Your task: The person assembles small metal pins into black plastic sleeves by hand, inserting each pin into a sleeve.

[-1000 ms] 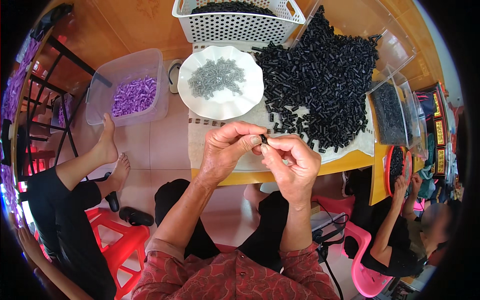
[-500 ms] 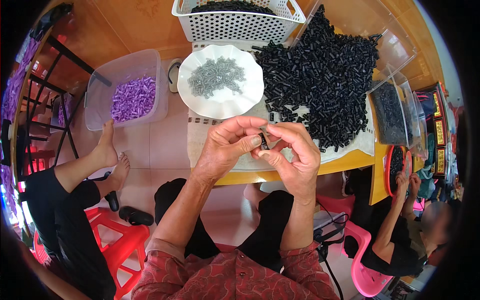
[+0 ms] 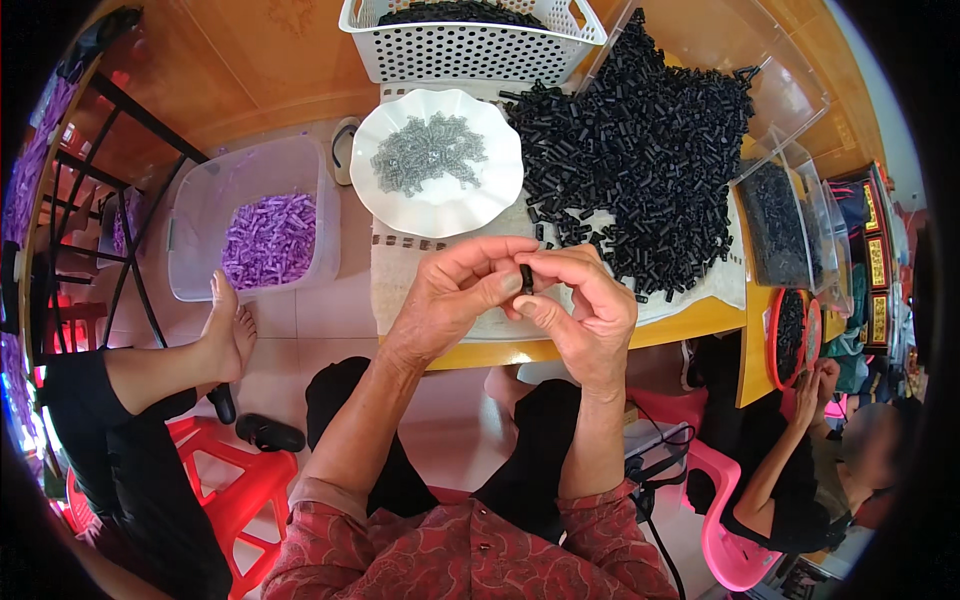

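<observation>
Just above the table's front edge, my two hands meet around one small black tube-like piece [image 3: 526, 279]. My left hand [image 3: 462, 290] pinches it from the left between thumb and fingers. From the right, the thumb and fingertips of my right hand [image 3: 583, 305] close on the same piece, so part of it is hidden. Beyond my hands lies a large heap of small black cylindrical pieces [image 3: 640, 160], spread over a pale cloth. Left of that heap, a white wavy-edged plate [image 3: 365, 135] holds a small pile of clear pieces [image 3: 430, 155].
A white perforated basket [image 3: 480, 55] with black pieces stands at the back. Clear plastic boxes [image 3: 785, 225] line the right. On the left floor sits a clear tub [image 3: 190, 225] of purple pieces, by a red stool [image 3: 235, 490] and another person's bare foot. A co-worker sits at right.
The black piece has turned slightly between my fingertips, while my hands stay nearly in place. The person at left has shifted a foot, and the co-worker's hands at right have moved lower.
</observation>
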Available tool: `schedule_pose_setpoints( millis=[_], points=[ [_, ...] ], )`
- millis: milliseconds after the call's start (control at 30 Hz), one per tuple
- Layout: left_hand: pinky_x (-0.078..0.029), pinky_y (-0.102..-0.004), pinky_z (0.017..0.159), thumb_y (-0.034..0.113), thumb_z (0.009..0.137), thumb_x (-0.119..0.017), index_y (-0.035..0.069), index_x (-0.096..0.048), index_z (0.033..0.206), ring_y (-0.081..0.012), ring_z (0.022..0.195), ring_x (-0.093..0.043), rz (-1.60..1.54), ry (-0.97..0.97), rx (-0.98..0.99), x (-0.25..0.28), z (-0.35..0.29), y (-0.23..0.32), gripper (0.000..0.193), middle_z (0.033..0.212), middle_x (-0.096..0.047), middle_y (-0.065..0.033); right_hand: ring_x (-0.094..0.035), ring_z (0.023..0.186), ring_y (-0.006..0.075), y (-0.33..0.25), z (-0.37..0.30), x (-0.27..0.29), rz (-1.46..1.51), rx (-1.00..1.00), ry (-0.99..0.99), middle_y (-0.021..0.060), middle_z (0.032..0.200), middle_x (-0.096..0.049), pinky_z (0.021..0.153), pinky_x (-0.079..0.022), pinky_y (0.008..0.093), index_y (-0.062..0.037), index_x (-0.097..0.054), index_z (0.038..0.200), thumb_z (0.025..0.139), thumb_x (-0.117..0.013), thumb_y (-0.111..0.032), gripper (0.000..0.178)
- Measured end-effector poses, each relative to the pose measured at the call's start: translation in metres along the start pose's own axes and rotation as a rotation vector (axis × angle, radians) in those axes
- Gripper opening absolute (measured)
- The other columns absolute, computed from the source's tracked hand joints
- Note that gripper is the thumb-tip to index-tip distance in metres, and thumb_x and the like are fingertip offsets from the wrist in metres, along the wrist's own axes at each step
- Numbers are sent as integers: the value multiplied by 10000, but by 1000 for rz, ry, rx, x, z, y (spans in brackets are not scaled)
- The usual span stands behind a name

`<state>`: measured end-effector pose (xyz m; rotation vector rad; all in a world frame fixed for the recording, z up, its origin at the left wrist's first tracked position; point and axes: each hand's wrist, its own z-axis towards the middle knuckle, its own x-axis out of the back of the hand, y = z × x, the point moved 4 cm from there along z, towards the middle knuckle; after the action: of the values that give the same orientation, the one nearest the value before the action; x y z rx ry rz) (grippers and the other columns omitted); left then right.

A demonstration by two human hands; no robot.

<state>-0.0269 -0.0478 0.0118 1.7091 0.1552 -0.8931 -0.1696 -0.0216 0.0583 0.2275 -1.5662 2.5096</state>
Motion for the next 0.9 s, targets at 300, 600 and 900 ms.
schedule_pose_setpoints(
  millis=[300,600,900],
  points=[
    [-519,-258,809,9,816,-746,12,-531,1347,-91,885,-591,222,-92,-85,-1,-6,2,573,986,-619,-24,-627,873,158,9,-6,3,63,-54,-2,114,991,-668,795,-500,262,47,-668,1067,743,-793,16,349],
    [-536,-271,801,-8,824,-731,3,-556,1305,-101,863,-612,210,-104,-139,0,-7,3,512,947,-626,-36,-642,822,142,6,-6,-2,143,-76,68,93,915,-686,725,-526,251,29,-686,1021,727,-791,55,314],
    [-534,-265,801,-15,835,-717,-4,-560,1305,-102,853,-608,193,-131,-200,1,-8,3,495,938,-620,-36,-620,801,131,2,-7,-5,221,-63,115,80,888,-657,712,-514,248,40,-668,989,731,-796,51,288]
  ],
)
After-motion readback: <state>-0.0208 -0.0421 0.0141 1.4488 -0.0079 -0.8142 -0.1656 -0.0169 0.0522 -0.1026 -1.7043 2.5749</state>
